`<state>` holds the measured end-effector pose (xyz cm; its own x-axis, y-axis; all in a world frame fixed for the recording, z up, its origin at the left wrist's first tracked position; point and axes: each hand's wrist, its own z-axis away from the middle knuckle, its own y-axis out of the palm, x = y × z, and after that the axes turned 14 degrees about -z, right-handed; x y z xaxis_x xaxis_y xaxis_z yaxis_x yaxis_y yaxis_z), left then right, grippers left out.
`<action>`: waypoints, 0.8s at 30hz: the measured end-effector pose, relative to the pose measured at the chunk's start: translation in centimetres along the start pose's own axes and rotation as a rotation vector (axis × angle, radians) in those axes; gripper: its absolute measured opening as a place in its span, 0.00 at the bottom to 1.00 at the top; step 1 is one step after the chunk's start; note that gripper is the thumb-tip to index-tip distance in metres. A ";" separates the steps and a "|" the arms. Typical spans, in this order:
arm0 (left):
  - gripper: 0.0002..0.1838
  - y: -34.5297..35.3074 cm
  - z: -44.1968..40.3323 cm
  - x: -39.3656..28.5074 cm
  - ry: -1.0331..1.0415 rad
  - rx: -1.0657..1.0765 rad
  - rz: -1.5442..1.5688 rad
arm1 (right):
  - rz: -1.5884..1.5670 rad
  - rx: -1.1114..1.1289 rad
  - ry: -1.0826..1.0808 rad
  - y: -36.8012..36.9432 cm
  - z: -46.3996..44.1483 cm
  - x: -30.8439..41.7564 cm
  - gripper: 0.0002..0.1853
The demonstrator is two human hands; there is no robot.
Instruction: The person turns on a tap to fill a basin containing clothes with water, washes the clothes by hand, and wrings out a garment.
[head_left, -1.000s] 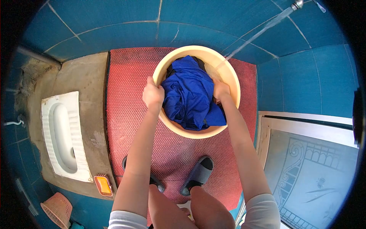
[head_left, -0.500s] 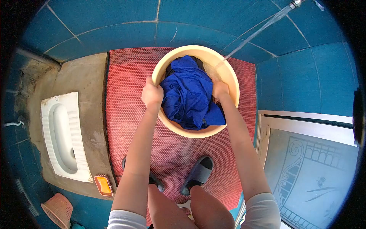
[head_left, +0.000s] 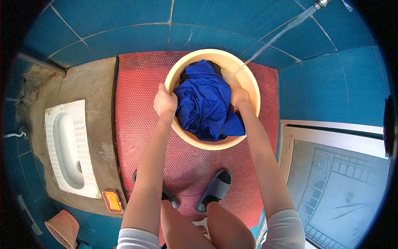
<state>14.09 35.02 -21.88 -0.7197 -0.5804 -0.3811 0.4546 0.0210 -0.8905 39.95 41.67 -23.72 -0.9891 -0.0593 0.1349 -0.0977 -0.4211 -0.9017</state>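
A cream basin (head_left: 215,146) stands on the red mat, with a bundle of blue cloth (head_left: 203,97) in it and some dark cloth at its upper edge. My left hand (head_left: 166,101) is closed round the basin's left rim. Inside the basin, on the right, my right hand (head_left: 239,97) rests beside the blue cloth; its fingertips are hidden, and what they hold cannot be made out. A stream of water (head_left: 278,36) runs from the tap (head_left: 321,4) into the basin's upper right part.
A white squat toilet (head_left: 66,149) is set in the raised concrete at the left, near an orange soap in a dish (head_left: 112,201). A pink basket (head_left: 62,228) lies tilted at lower left. On the right is a white-framed door (head_left: 336,191). My sandalled feet are below the basin.
The basin and both hands have shifted very slightly left in view since the earliest frame. My left hand keeps its hold on the rim, and the water still runs.
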 end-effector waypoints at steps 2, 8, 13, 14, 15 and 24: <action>0.17 0.0 0.0 0.0 0.000 -0.001 -0.003 | 0.005 -0.010 -0.011 0.3 -0.2 -0.2 0.28; 0.14 0.1 0.1 0.0 0.038 -0.052 -0.031 | -0.010 -0.027 -0.029 -0.1 0.3 0.1 0.23; 0.14 0.2 0.0 0.1 0.036 -0.049 -0.027 | 0.044 -0.035 -0.063 0.8 -0.5 -0.7 0.20; 0.14 0.2 0.0 0.1 0.035 -0.037 -0.032 | 0.032 0.003 -0.021 0.3 -0.3 -0.3 0.20; 0.14 0.2 0.0 0.1 0.035 -0.037 -0.032 | 0.019 0.041 0.021 0.1 -0.2 -0.1 0.20; 0.14 0.1 0.0 0.0 -0.003 -0.003 0.002 | 0.138 0.176 0.024 0.4 -2.1 -0.6 0.22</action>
<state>14.14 35.02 -21.93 -0.7170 -0.5829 -0.3822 0.4546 0.0246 -0.8904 40.25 43.37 -25.04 -0.9943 -0.1069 0.0030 0.0579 -0.5623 -0.8249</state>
